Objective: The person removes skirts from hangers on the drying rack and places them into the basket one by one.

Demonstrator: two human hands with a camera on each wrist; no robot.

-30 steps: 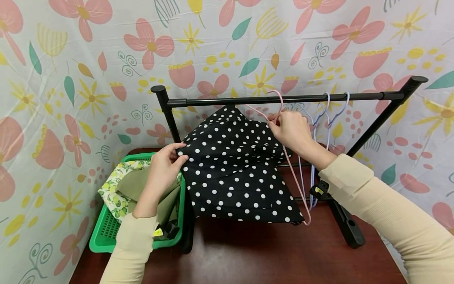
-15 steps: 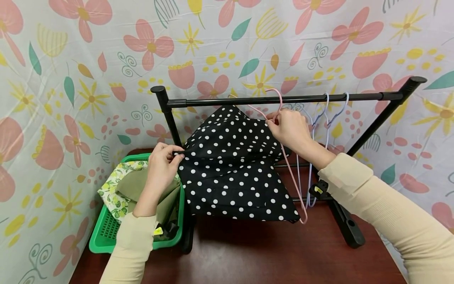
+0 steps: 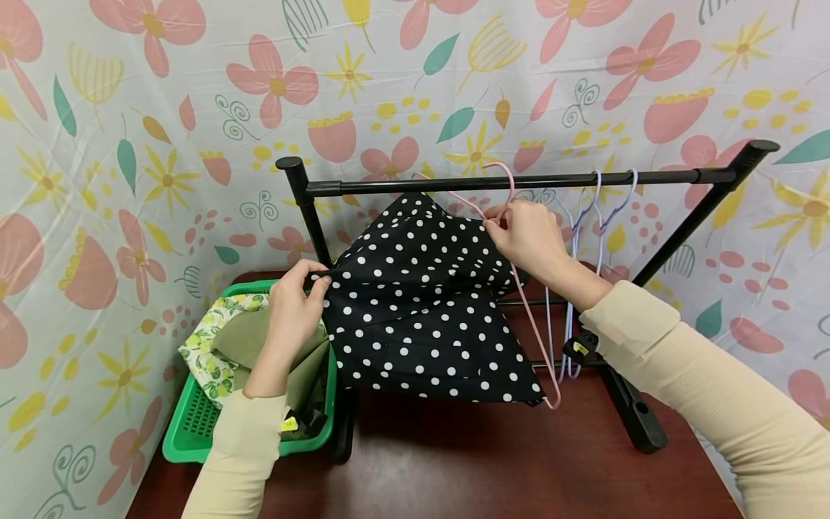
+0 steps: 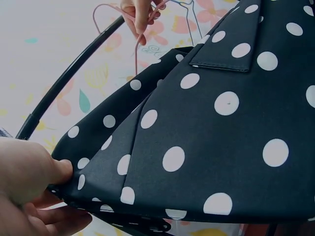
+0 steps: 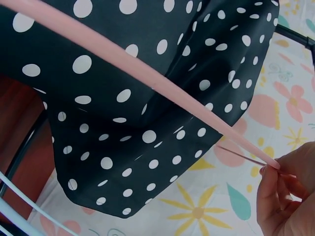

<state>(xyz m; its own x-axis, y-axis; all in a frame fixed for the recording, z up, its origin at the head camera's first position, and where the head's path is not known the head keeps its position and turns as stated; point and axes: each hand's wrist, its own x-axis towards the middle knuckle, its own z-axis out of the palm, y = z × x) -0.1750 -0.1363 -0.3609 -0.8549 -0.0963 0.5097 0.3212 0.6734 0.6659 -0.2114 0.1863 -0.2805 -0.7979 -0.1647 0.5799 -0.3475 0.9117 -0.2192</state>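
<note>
A black garment (image 3: 415, 310) with white polka dots is spread between my hands; its exact kind is not clear. My left hand (image 3: 295, 310) pinches its left edge between thumb and fingers. The left wrist view shows a flap-like piece (image 4: 224, 54) sewn on the cloth. My right hand (image 3: 528, 234) pinches a pink hanger (image 3: 534, 328) just below its hook. The hanger's hook crosses the black rail (image 3: 415, 185); whether it rests there I cannot tell. One hanger arm runs down the garment's right side, with its lower end by the bottom right corner.
Several light blue and lilac hangers (image 3: 599, 216) hang at the rail's right. Left of the rack stands a green basket (image 3: 184, 432) with lemon-print cloth (image 3: 210, 346) and olive cloth (image 3: 249, 335). Beneath is a dark red-brown table (image 3: 454, 461); floral fabric (image 3: 389, 86) hangs behind.
My left hand has shifted slightly left, drawing the garment's edge along with it. The garment's lower right corner and the pink hanger have also moved a little left.
</note>
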